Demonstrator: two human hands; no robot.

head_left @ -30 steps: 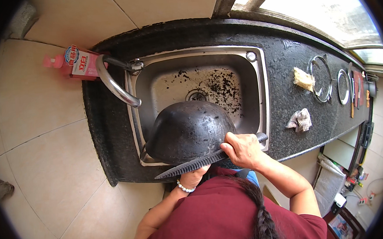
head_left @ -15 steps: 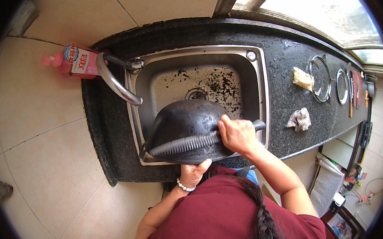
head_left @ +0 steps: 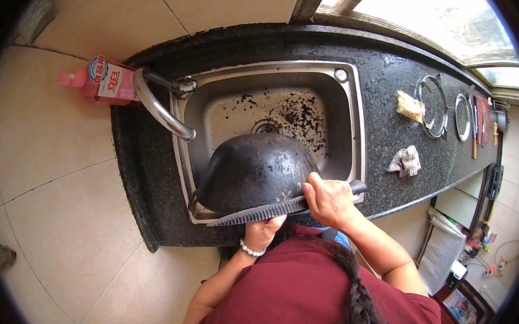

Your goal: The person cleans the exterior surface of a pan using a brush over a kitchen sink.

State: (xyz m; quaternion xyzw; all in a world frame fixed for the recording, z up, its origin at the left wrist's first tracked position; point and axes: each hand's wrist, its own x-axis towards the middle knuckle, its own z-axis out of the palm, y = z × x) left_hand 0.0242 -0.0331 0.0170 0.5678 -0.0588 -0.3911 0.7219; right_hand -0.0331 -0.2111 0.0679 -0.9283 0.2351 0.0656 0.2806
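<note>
The dark stone desk (head_left: 379,86) runs along in front of me, and the steel sink (head_left: 357,120) is set into it. The black wok (head_left: 257,169) is at the near side of the sink, tilted, its rounded outside facing up and away from me. Across its near edge lies the long ridged blade (head_left: 262,213), its point to my left; I cannot tell whether it touches the metal. The curved tap (head_left: 160,111) reaches over the left rim of the sink, just beside the pink bottle (head_left: 112,83) at the desk's left edge.

My right hand (head_left: 328,202) is closed around the blade's handle, whose end sticks out past my fist. My left hand (head_left: 262,233) grips the wok's near rim, its fingers partly hidden by the blade. To the right on the desk are 2 rings, the large ring (head_left: 447,104) and the small ring (head_left: 456,120), with a crumpled cloth (head_left: 404,162) nearer me and a pale brush (head_left: 410,106) against the large ring. 1 beaded bracelet (head_left: 252,250) circles my left wrist. Black flakes (head_left: 305,119) speckle the bottom of the sink.
</note>
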